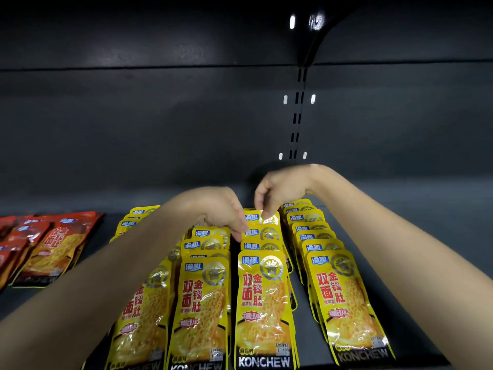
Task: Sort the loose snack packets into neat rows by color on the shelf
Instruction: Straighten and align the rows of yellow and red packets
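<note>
— Snack packets, yellow ones [262, 305], are laid in overlapping rows running from the front of the dark shelf [400, 303] toward its back panel. How many rows can be counted?

— Four yellow rows are seen, though the leftmost is partly hidden by the left forearm. Red packets [53, 249] are stacked apart at the far left of the same shelf.

— Where is the left hand [221, 212] placed?

— It is reached over the second and third rows, its fingers curled downward. Its fingertips are set against the left edge of a packet near the back of the third row; whether that packet is pinched or merely touched cannot be told.

— And the right hand [282, 188]?

— It is held above the back of the third row, wrist bent down. The rearmost yellow packet [260, 218] there is met at its top edge by the thumb and forefinger, and the grip appears closed on that edge in a pinch.

— Is anything seen behind?

— A slotted upright [297, 118] is fixed to the back panel.
</note>
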Available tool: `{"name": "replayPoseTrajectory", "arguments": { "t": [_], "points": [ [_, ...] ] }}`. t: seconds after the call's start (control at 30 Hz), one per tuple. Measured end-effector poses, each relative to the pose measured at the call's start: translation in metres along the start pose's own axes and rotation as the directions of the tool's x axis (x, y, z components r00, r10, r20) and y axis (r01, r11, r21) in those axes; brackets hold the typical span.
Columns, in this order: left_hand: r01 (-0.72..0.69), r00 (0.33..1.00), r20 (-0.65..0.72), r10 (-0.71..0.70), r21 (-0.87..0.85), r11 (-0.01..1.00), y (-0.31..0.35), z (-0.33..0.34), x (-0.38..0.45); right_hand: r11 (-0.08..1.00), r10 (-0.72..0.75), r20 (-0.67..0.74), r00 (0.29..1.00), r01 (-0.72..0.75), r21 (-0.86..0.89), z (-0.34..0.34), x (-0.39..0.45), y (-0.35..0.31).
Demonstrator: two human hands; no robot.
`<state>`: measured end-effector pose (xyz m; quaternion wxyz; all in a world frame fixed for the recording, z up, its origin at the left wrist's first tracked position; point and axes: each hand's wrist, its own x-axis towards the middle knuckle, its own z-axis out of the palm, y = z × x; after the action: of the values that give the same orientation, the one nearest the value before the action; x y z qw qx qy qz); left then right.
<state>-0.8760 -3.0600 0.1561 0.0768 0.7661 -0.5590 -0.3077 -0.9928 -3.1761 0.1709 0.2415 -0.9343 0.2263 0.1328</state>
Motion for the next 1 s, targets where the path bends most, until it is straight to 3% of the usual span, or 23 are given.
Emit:
{"name": "replayPoseTrajectory", "arguments": {
  "t": [0.53,0.6,0.73,0.87,1.0],
  "points": [
    [0.017,0.999,0.045,-0.013,-0.093,0.996,-0.001,0.004,0.009,0.998,0.065,-0.015,0.998,-0.066,-0.019,0.007,-0.001,0.001],
    [0.029,0.999,-0.012,-0.031,-0.135,0.990,-0.001,0.000,0.011,0.998,0.066,-0.012,0.998,-0.067,-0.011,0.007,-0.001,0.001],
    [0.069,0.967,-0.247,-0.067,-0.004,0.998,-0.007,-0.010,0.029,0.998,0.070,-0.011,0.998,-0.070,-0.003,0.006,-0.004,0.002],
    [0.093,0.987,-0.127,-0.094,-0.012,0.996,-0.003,-0.010,0.035,0.997,0.075,-0.011,0.997,-0.075,0.000,0.006,-0.005,0.003],
    [0.092,0.990,-0.088,-0.108,-0.165,0.982,-0.001,-0.009,0.042,0.997,0.082,-0.015,0.996,-0.082,0.006,0.007,-0.007,0.002]
  ]
}}
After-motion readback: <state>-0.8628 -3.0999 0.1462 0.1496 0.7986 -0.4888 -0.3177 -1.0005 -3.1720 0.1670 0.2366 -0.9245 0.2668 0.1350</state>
